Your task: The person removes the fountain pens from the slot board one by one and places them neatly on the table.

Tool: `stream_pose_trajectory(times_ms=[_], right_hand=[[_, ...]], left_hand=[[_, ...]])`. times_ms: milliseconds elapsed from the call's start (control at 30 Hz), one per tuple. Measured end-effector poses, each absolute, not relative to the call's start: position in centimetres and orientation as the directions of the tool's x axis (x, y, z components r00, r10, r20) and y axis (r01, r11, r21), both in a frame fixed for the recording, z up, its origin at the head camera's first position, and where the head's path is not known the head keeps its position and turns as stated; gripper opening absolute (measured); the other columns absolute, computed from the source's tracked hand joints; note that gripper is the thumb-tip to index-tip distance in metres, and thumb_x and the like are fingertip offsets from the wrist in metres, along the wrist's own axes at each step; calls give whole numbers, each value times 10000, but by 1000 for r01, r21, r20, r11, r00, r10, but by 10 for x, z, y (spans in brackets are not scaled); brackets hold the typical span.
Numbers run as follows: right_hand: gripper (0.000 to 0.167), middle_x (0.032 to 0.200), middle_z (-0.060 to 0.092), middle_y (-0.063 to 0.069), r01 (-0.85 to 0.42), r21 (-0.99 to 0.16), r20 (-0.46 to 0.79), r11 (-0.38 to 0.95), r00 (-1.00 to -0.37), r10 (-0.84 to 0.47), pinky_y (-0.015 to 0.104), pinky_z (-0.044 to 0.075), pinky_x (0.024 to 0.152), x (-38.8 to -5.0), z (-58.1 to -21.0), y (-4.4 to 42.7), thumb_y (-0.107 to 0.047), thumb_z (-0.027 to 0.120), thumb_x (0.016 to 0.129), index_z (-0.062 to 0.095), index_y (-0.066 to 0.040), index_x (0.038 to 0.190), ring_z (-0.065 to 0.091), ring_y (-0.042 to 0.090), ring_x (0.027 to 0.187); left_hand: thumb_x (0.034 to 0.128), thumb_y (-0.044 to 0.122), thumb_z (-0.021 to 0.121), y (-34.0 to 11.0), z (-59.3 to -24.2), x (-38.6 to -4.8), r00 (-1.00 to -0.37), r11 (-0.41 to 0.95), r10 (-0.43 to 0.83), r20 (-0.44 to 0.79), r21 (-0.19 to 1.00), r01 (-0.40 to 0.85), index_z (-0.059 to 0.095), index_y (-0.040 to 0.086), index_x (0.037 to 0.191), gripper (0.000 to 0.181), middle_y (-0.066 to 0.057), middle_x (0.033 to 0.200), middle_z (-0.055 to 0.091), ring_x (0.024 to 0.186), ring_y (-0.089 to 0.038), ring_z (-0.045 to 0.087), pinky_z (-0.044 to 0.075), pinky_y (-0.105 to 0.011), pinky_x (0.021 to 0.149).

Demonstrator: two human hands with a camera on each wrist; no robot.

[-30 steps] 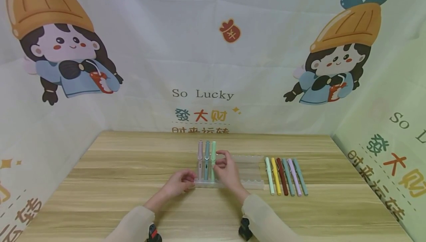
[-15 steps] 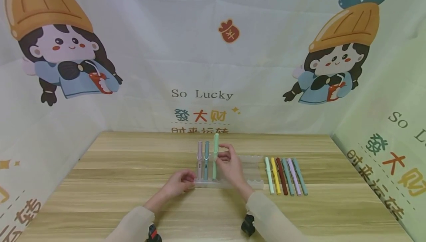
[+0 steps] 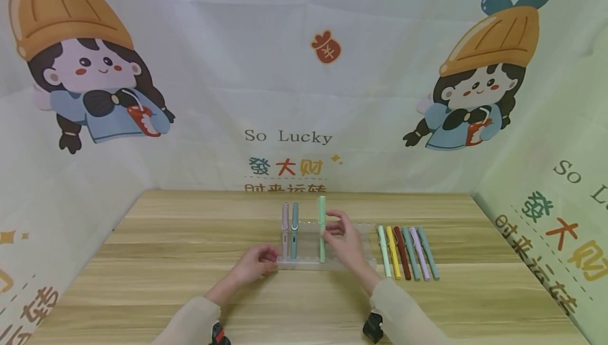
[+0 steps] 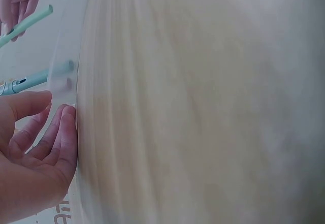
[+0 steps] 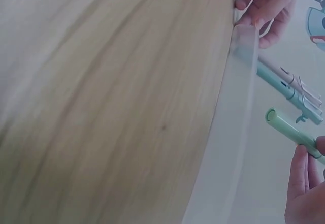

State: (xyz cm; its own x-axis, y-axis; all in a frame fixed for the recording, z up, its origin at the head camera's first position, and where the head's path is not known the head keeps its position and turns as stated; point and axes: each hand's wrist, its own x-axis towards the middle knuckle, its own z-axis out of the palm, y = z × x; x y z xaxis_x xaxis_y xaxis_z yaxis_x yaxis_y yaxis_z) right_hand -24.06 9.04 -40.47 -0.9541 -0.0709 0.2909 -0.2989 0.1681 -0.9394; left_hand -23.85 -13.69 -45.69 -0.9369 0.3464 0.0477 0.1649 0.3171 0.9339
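Observation:
Between thumb and fingers, the right hand (image 3: 345, 240) pinches a light green pen (image 3: 322, 229), held over the middle of a clear rack (image 3: 349, 266). In the right wrist view the lower end of that green pen (image 5: 289, 129) hangs above the rack, apart from it. A pink-mauve pen (image 3: 285, 231) and a blue pen (image 3: 294, 231) lie side by side in the rack's left part. The left hand (image 3: 256, 263) holds the rack's near left corner, its fingertips against the end in the left wrist view, where the hand (image 4: 38, 153) shows large.
Right of the rack, several pens lie in a row on the wooden table (image 3: 190, 229): mint (image 3: 384, 250), yellow (image 3: 393, 250), dark red (image 3: 402, 252), blue-grey, lilac (image 3: 420, 252) and another blue-grey one (image 3: 429, 252). A printed cloth (image 3: 214, 70) hangs behind.
The right hand has lifted the light green pen from its place beside the blue pen and moved it to the right. The left hand has stayed at the rack's corner.

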Motion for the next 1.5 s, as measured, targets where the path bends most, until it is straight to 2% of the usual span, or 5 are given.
stream_pose_trajectory(times_ms=[267,500,700,1133,1500], right_hand=[[410,901,605,108,-259,-939,253,228,-966,-58,320,481,683,-252,-429,113,15,613,774,491,-77,1154,569,230,821],[407,869,606,90,-245,-922,245,300,-969,-38,318,488,652,-247,-429,131,22,625,761,505,-69,1139,575,227,795],[392,848,603,90,-229,-901,236,368,-972,-26,300,492,618,-247,-424,150,33,630,756,530,-69,1121,574,219,772],[383,893,572,138,-245,-842,230,480,-969,-91,302,490,623,-249,-414,205,7,588,795,481,-18,1161,555,242,793],[387,878,541,145,-172,-848,161,502,-985,-66,298,475,610,-245,-412,240,17,558,798,448,26,1169,515,214,755]], left_hand=[[792,-109,511,-131,-433,-223,-931,306,358,65,934,183,492,-157,956,172,-177,835,534,739,-264,523,476,-392,612],[796,-105,512,-133,-445,-231,-938,311,344,45,937,160,500,-149,971,181,-174,851,535,748,-245,519,473,-400,623],[810,-57,538,-138,-461,-241,-939,317,341,36,936,152,518,-113,983,183,-117,863,543,756,-198,520,475,-342,614],[809,-38,541,-139,-459,-240,-934,328,356,41,930,166,518,-112,984,192,-116,861,541,757,-198,520,471,-331,613],[816,-27,544,-139,-459,-240,-931,324,362,40,931,166,522,-110,981,186,-115,858,542,750,-197,521,471,-343,613]])
